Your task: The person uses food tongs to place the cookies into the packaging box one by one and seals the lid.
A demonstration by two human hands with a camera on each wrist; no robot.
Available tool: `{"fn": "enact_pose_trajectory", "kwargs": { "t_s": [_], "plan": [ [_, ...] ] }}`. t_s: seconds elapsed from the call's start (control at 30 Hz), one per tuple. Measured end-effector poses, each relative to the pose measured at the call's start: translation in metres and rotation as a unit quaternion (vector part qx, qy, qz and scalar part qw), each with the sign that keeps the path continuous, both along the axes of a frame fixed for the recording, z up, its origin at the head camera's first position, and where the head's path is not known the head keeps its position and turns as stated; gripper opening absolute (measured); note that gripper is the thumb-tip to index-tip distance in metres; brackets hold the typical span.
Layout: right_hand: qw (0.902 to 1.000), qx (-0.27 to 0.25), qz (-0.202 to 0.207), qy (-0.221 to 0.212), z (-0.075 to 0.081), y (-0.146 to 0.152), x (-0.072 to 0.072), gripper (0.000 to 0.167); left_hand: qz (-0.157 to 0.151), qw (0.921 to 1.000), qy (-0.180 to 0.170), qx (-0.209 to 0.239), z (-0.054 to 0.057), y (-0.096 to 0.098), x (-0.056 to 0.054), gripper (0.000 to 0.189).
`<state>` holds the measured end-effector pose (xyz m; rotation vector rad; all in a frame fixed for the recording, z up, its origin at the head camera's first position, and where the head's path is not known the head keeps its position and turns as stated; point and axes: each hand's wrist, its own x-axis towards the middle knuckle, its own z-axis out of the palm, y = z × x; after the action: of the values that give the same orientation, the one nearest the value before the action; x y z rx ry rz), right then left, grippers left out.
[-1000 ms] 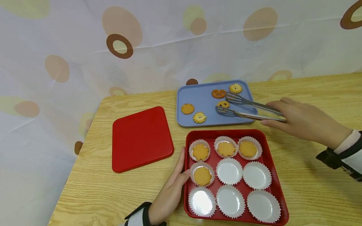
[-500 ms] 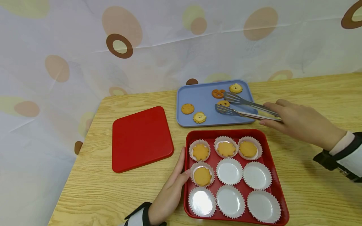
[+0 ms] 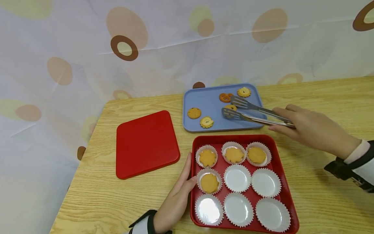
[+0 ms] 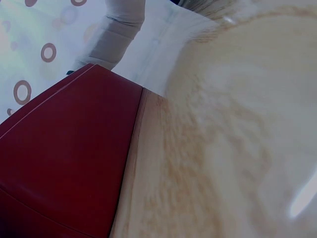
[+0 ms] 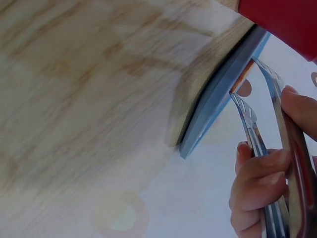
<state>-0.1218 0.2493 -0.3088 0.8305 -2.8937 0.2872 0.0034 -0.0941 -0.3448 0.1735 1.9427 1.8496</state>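
Observation:
My right hand (image 3: 317, 131) grips metal tongs (image 3: 239, 114) by their arms. Their slotted heads are spread over the blue tray (image 3: 203, 100), either side of a round cookie (image 3: 230, 107) with dark spots, partly covered by them. In the right wrist view, fingers curl round the tongs (image 5: 299, 178) and the tips reach the tray's edge. My left hand (image 3: 176, 196) rests against the left side of the red box (image 3: 285, 185), fingers straight along its wall and thumb tip at the rim. Inside stand several white paper cups (image 3: 237, 178); some hold cookies (image 3: 207, 157).
Also on the blue tray lie a pretzel (image 3: 224, 97), a frilled cookie (image 3: 243, 92) at the back right, and two cookies (image 3: 194, 113) at the left. A red lid (image 3: 147, 144) lies flat on the wooden table (image 3: 96, 195). A patterned cloth (image 3: 163, 68) hangs behind the table.
The right hand and the tongs have shifted slightly to the left, the lower head now covering more of the spotted cookie's front. The left hand and the red box stay in place.

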Motion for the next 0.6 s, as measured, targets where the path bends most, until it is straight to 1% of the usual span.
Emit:
{"fn": "enact_pose_trajectory", "kwargs": {
  "t_s": [0.13,0.27,0.47,0.6],
  "plan": [
    [0.9996,-0.004,-0.019,-0.022,0.006,0.001,0.002,0.057,0.0,1.0,-0.001,-0.002,0.0,0.0,0.0,0.062],
    [0.9982,-0.012,-0.041,-0.042,0.012,0.002,0.006,0.055,-0.001,1.0,-0.004,-0.002,0.001,0.0,0.0,0.062],
    [0.9963,-0.009,-0.055,-0.064,0.018,0.008,0.013,0.058,-0.002,1.0,-0.003,-0.001,0.001,0.0,0.0,0.062],
    [0.9966,-0.005,-0.057,-0.06,0.021,0.01,0.023,0.058,-0.001,1.0,-0.004,-0.003,0.001,0.0,0.0,0.062]
  ]
}}
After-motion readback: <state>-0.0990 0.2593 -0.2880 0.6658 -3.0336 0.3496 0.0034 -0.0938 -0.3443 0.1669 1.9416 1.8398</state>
